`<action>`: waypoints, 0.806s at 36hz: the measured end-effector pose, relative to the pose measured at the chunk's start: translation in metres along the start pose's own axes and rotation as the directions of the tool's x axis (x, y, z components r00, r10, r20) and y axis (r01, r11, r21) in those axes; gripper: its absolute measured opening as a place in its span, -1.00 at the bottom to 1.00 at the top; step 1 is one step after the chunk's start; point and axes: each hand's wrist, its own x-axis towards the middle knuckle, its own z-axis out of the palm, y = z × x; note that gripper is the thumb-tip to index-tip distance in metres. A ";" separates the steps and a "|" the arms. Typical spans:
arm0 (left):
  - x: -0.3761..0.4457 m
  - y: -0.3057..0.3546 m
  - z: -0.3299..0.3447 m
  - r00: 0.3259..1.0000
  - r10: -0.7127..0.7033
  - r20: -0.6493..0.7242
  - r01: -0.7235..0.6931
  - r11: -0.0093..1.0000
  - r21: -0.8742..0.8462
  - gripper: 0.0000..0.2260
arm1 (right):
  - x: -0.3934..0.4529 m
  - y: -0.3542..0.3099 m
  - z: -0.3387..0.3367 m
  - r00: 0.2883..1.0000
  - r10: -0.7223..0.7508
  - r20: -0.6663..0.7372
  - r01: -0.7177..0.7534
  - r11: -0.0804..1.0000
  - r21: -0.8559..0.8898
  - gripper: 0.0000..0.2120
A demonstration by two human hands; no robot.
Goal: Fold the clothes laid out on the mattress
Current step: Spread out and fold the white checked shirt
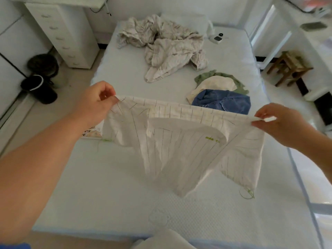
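I hold a white garment with thin dark stripes and green stitching (179, 141) stretched out above the white mattress (107, 186). My left hand (98, 103) pinches its upper left corner. My right hand (280, 121) pinches the upper right corner. The cloth hangs down between them in loose folds. Beyond it lies a small pile: a blue denim piece (222, 101), a cream piece (212, 85) and a green piece (204, 78). A printed cloth (91, 132) peeks out under the held garment at the left.
A crumpled beige sheet (167, 44) sprawls at the far end, with a small white device (218, 37) beside it. A white drawer unit (62, 33) and dark objects (41, 83) stand left of the bed. A wooden stool (289, 67) stands to the right.
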 end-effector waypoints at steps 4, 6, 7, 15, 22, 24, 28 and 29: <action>0.004 0.005 -0.016 0.995 -0.007 0.103 -0.002 0.996 0.085 -0.94 | -0.002 -0.001 0.001 0.994 0.109 0.031 -0.113 0.925 0.362 -0.79; 0.005 0.005 -0.025 0.977 -0.006 0.215 -0.028 0.988 0.155 -0.90 | -0.006 -0.005 0.001 0.987 0.154 0.055 -0.159 0.826 0.541 -0.69; 0.005 0.005 -0.028 0.963 0.001 0.268 -0.063 0.973 0.223 -0.87 | -0.007 -0.007 0.001 0.987 0.156 0.043 -0.154 0.823 0.546 -0.69; 0.000 -0.007 -0.042 0.963 -0.014 0.269 -0.105 0.899 0.424 -0.87 | -0.019 -0.018 -0.020 0.972 0.075 0.225 -0.146 0.937 0.317 -0.89; -0.012 -0.012 -0.033 0.984 -0.118 0.136 0.093 0.979 0.179 -0.89 | -0.039 -0.033 -0.016 0.856 0.066 0.512 0.092 0.956 -0.277 -0.84; -0.011 -0.012 -0.028 0.982 -0.131 0.137 0.107 0.979 0.172 -0.87 | -0.037 -0.033 -0.009 0.882 0.049 0.469 0.144 0.919 -0.366 -0.87; -0.008 -0.018 -0.019 0.972 -0.202 0.119 0.201 0.979 0.018 -0.90 | -0.033 -0.025 0.000 0.964 0.024 0.265 0.073 0.933 -0.352 -0.82; -0.008 -0.020 -0.018 0.970 -0.213 0.117 0.215 0.977 -0.001 -0.90 | -0.032 -0.022 0.002 0.980 0.015 0.199 0.049 0.948 -0.313 -0.81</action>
